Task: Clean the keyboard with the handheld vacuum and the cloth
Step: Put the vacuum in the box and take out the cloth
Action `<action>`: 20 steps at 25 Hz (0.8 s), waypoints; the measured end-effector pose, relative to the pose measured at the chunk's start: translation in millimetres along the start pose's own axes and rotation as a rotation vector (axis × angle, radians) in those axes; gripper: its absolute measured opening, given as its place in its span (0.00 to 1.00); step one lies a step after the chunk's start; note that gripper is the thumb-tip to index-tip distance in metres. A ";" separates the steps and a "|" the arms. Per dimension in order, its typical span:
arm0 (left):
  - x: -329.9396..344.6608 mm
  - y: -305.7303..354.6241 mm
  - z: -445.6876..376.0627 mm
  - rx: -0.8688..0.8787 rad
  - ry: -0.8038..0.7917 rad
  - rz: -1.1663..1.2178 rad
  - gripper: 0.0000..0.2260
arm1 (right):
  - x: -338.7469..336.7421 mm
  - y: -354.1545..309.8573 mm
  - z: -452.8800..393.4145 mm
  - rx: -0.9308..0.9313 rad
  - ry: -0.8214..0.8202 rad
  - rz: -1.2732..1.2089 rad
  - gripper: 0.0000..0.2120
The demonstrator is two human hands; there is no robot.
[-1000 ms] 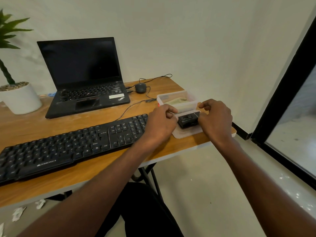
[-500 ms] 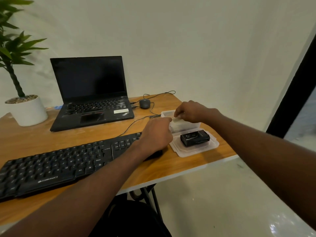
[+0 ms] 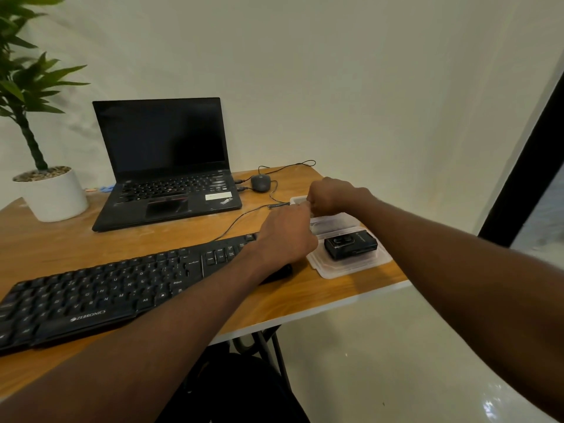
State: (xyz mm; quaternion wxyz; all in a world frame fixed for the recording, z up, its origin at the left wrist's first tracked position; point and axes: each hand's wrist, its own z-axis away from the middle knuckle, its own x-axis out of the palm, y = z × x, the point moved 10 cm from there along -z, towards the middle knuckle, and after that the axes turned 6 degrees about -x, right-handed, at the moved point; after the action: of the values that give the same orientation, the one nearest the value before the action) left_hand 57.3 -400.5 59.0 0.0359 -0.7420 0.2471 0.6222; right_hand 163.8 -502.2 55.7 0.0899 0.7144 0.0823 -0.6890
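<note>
Plastic tub point(image 3: 297, 199) at the counter's point(image 3: 76, 239) far right has both hands point(image 3: 287, 236) point(image 3: 331, 196) at its rim, their fingers hidden, grip unclear; lift the cloth out slowly, sparing the black vacuum point(image 3: 350, 247) on the lid point(image 3: 351, 267) beside the keyboard point(image 3: 122, 288).

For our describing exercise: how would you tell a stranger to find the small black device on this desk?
Start at the wooden desk and follow the long black keyboard to its right end. Just past it, near the desk's right edge, lies a clear plastic lid. The small black device sits on it: boxy and keyless, unlike the keyboard.
</note>
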 end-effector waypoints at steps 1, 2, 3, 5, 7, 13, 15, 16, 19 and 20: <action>1.5 -0.2 0.1 -0.002 -0.007 0.019 0.22 | -9.4 1.6 5.4 0.012 0.049 -0.015 0.07; 3.1 -1.4 0.7 -0.006 -0.011 0.062 0.24 | -23.9 3.8 12.7 0.022 0.130 -0.048 0.04; 4.1 -3.9 2.4 -0.013 -0.012 0.124 0.26 | -40.7 6.6 21.7 0.037 0.230 -0.097 0.05; -4.1 -11.0 10.1 -0.018 0.050 0.262 0.29 | -69.2 12.0 45.1 0.093 0.421 -0.250 0.09; -27.4 -25.6 24.6 -0.074 0.179 0.444 0.27 | -85.8 10.2 70.5 0.156 0.577 -0.493 0.11; -62.4 -94.9 102.7 -0.387 0.111 1.237 0.18 | -51.6 -91.9 127.8 0.222 0.442 -1.525 0.13; -65.4 -119.4 128.4 -0.422 0.062 1.373 0.17 | -28.0 -142.5 134.4 0.230 0.281 -1.693 0.16; -65.4 -132.7 140.6 -0.444 0.043 1.430 0.18 | -16.6 -166.2 135.0 0.235 0.211 -1.774 0.17; -63.9 -170.2 182.2 -0.517 0.000 1.531 0.24 | 7.7 -233.0 141.6 0.221 0.037 -1.951 0.19; -62.8 -180.2 195.5 -0.533 -0.006 1.538 0.24 | 12.4 -250.4 145.3 0.187 0.005 -1.965 0.19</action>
State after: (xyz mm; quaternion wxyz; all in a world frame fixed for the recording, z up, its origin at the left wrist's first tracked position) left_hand -52.1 -152.0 28.7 -0.5786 -0.3466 0.5313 0.5127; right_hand -37.2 -294.5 34.5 -0.5792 0.3340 0.5845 -0.4597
